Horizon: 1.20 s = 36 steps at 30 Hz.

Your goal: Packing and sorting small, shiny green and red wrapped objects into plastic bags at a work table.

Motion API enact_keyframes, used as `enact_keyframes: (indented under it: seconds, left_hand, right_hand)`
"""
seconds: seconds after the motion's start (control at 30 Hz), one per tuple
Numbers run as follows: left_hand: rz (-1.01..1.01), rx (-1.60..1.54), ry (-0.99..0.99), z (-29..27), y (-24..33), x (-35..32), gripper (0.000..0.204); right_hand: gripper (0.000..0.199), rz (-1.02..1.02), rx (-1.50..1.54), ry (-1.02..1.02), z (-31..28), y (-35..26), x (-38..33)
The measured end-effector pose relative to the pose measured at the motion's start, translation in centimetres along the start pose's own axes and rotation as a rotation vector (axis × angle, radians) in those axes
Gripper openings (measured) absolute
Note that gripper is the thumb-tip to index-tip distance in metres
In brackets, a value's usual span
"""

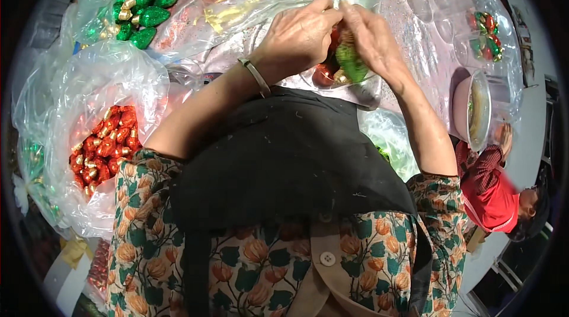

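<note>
My left hand (301, 33), with a band on its wrist, is closed, its fingertips bent together close to those of my right hand (374, 39). Both hands curl around the top and sides of a clear plastic package of red and green ornaments. A glittery green ornament (352, 63) shows below my right fingers. Beside it, lower left, sits a shiny red ornament (323, 75). The package's upper part is hidden by my fingers, so what the fingertips pinch cannot be made out.
Green bulb ornaments (155, 16) lie at the far left on plastic. A clear bag (151, 74) of red bulb ornaments (105, 145) stands to my left. Clear containers (435, 0) and a pink basin (462, 100) are at the right, near another person in red (487, 195).
</note>
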State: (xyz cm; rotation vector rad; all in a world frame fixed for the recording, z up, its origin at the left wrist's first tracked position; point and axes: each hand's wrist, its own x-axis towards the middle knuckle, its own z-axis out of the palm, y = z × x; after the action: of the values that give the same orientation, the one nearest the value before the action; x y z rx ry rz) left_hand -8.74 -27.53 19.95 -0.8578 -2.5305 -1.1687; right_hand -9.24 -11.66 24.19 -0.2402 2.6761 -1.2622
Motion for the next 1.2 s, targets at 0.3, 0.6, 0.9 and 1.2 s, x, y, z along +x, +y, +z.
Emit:
enact_keyframes:
  seconds: [0.3,0.6,0.9,1.2]
  left_hand:
    - [-0.014,-0.057,0.027,0.1,0.4,-0.5,0.013]
    - [-0.016,0.146,0.176,-4.6,-1.0,-2.3,0.022]
    - [-0.867,0.413,0.794,-24.2,-11.9,-23.6,0.028]
    - [0.394,0.333,0.073,-6.5,4.6,-4.7,0.037]
  right_hand:
    - [0.032,-0.114,-0.579,-0.52,-1.4,0.1,-0.5]
    - [0.023,-0.262,-0.168,-0.011,-5.5,0.8,-4.5]
    - [0.018,0.281,0.277,1.086,-8.4,21.4,-22.7]
    - [0.028,-0.089,-0.184,-0.448,-5.2,1.6,-1.8]
